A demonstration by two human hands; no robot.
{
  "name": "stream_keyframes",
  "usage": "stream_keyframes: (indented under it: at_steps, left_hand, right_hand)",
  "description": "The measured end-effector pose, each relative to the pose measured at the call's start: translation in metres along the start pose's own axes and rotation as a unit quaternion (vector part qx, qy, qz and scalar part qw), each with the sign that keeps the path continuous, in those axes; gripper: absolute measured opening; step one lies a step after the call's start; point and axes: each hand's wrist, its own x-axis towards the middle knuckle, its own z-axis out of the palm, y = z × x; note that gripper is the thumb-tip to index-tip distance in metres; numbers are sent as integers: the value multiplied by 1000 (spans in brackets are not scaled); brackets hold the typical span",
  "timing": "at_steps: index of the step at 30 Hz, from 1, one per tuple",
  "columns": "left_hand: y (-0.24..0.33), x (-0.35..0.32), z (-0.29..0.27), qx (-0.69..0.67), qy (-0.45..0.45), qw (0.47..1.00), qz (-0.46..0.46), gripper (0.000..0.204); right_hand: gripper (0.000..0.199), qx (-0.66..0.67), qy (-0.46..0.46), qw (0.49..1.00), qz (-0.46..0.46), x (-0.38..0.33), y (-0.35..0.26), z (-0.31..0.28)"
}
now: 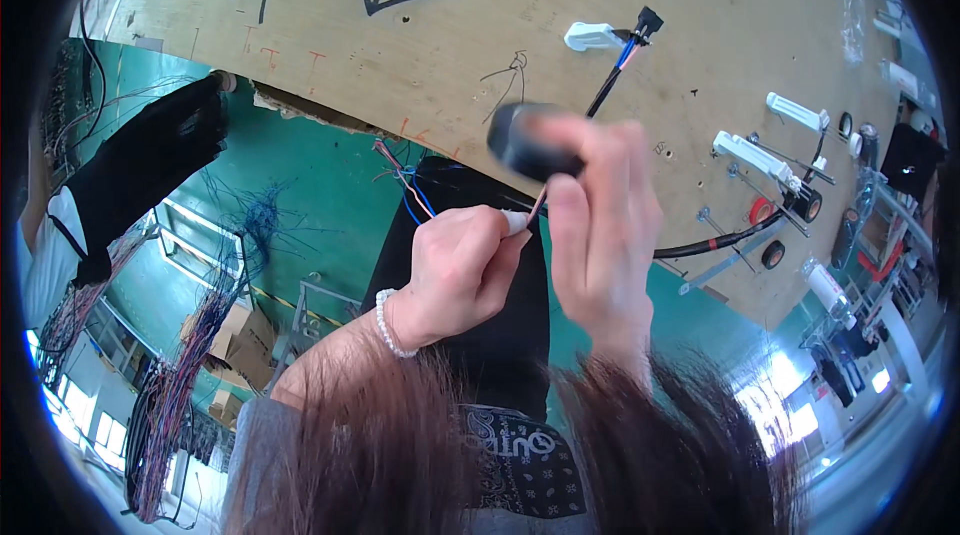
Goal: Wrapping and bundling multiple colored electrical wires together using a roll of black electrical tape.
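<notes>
Near the table's front edge, my left hand (pixel 455 260) is closed in a pinch on a thin bundle of wires (pixel 418 197). Red, blue and pale loose ends stick out past its far left side. Something white (pixel 516 222) covers a fingertip there. Just right of it, my right hand (pixel 612 225), smeared by motion, grips what looks like a roll of black tape (pixel 532 143). A reddish-brown strand runs between the two hands. Beyond them, a black-sleeved cable (pixel 605 92) leads up to a black connector (pixel 649 23) beside a white clip (pixel 592 37).
The wooden table (pixel 330 65) bears marker drawings. At right are white holders (pixel 752 155), a thick black cable (pixel 720 243), and tape rolls (pixel 762 210). Another person's black sleeve (pixel 150 160) reaches the table at left. Hanging wire bundles (pixel 180 385) and cardboard boxes (pixel 243 345) stand lower left.
</notes>
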Motion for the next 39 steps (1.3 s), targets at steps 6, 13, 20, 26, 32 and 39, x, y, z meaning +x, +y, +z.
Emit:
stream_keyframes:
  at_steps: [6, 13, 20, 26, 32, 39]
  left_hand:
    - [1, 2, 0, -82, 0, 995, -56, 14]
    - [-2, 2, -5, -25, -3, 998, -54, 16]
    - [0, 1, 1, -15, -14, 1000, 14, 18]
    - [3, -9, -9, -294, -72, 911, -280, 4]
    - [-2, -15, -11, -209, -63, 948, -233, 7]
    - [3, -15, 3, -127, -22, 984, -122, 11]
  right_hand:
    - [44, 573, 0, 772, 276, 16, 31, 28]
    - [51, 568, 136, 746, 320, -28, 13, 64]
    - [36, 22, -7, 1000, -19, -6, 12, 5]
    - [48, 643, 49, 735, 211, -8, 50, 69]
    - [42, 563, 118, 761, 299, -46, 13, 50]
    - [38, 210, 132, 948, 201, -18, 1, 40]
